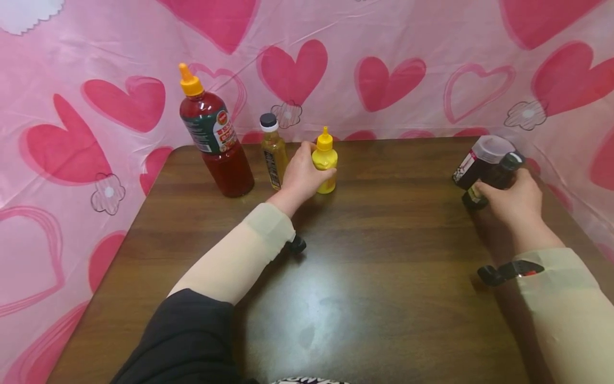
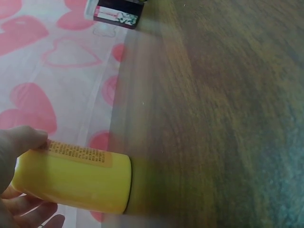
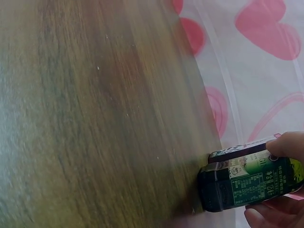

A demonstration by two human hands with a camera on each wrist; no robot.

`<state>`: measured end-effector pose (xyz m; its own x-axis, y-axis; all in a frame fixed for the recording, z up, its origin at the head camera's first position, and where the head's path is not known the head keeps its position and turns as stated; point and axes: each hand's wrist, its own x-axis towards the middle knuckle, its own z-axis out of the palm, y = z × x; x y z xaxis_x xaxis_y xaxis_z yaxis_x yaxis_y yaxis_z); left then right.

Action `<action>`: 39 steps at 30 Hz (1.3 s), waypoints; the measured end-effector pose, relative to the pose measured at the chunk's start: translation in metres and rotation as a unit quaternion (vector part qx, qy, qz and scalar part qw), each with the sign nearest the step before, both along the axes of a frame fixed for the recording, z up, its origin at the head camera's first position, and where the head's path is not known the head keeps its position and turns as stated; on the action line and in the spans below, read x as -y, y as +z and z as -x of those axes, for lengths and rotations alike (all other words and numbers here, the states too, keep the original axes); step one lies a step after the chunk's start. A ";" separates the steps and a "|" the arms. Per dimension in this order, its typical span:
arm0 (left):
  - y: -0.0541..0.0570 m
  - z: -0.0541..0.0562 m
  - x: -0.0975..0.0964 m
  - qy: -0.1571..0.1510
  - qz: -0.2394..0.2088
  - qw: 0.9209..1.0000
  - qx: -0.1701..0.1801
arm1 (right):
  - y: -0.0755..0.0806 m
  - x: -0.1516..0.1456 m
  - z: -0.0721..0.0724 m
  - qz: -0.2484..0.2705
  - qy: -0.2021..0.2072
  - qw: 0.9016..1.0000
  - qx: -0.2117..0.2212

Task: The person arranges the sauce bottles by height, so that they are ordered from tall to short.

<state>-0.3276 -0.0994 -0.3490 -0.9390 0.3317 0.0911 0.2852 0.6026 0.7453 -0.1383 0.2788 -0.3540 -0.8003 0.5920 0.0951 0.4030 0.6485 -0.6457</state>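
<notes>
My left hand (image 1: 304, 172) grips a yellow squeeze bottle (image 1: 325, 164) with a pointed nozzle, thumb on one side and fingers on the other. In the left wrist view the yellow bottle (image 2: 80, 180) shows an orange label, its base at the tabletop. At the right, my right hand (image 1: 520, 201) holds a dark bottle (image 1: 499, 173) with a black cap. The right wrist view shows this dark bottle (image 3: 242, 183) with a green label. Just behind it stands a dark jar (image 1: 479, 157) with a clear lid, partly hidden by the bottle.
Left of the yellow bottle stands a small amber bottle (image 1: 272, 154) with a black cap. Farther left is a tall red sauce bottle (image 1: 225, 154) with an orange nozzle. A pink heart-print sheet (image 1: 393, 32) hangs along the back and sides of the wooden table (image 1: 374, 256).
</notes>
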 end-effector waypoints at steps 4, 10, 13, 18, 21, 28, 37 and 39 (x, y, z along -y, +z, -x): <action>0.001 0.002 0.001 -0.002 -0.005 1.000 0.012 | 0.003 0.006 0.001 -0.009 0.004 1.000 0.003; 0.001 0.002 0.002 -0.004 -0.004 1.000 0.024 | 0.013 0.018 0.005 -0.012 0.022 1.000 -0.003; 0.002 0.002 0.003 0.001 -0.003 1.000 0.029 | 0.021 0.028 0.010 -0.011 0.034 0.999 -0.015; 0.001 0.004 0.003 0.003 -0.003 1.000 0.018 | 0.034 0.045 0.019 -0.015 0.044 0.998 -0.029; 0.000 0.004 0.003 -0.001 -0.005 1.000 0.019 | 0.040 0.054 0.024 -0.022 0.051 0.998 -0.029; -0.002 0.003 0.003 -0.004 -0.013 1.000 0.018 | 0.048 0.077 0.039 -0.031 0.084 0.995 -0.038; -0.003 0.003 0.001 -0.001 -0.011 1.000 0.016 | 0.058 0.111 0.065 -0.023 0.125 0.990 -0.058; -0.004 0.003 0.000 0.001 -0.010 1.000 0.009 | 0.059 0.118 0.070 -0.021 0.132 0.990 -0.055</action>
<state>-0.3310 -0.0996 -0.3526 -0.9411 0.3282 0.0809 0.2705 0.5875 0.7627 -0.2087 0.1610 -0.2952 -0.9100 0.3573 0.2103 0.1448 0.7493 -0.6462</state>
